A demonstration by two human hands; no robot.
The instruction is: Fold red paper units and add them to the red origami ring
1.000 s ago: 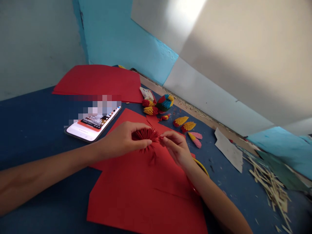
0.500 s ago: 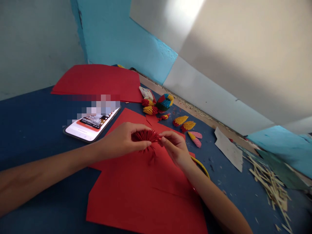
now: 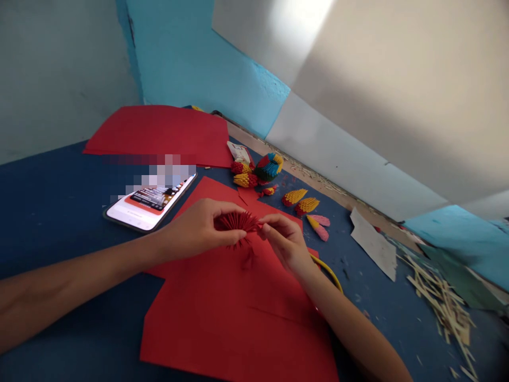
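Gripping a spiky red paper piece (image 3: 238, 222) between thumb and fingers, the left hand (image 3: 204, 228) holds it above red sheets (image 3: 222, 318); the right hand (image 3: 287, 240), fingertips nearly together, pinches a small red bit (image 3: 260, 226) at the piece's right edge; a lit phone (image 3: 135, 213) lies past the left forearm (image 3: 119, 260).

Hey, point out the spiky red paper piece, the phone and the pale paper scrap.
Spiky red paper piece (image 3: 240, 222): head view, middle of its folded points.
Phone (image 3: 145, 205): head view, middle of its lit screen.
Pale paper scrap (image 3: 373, 245): head view, its middle.
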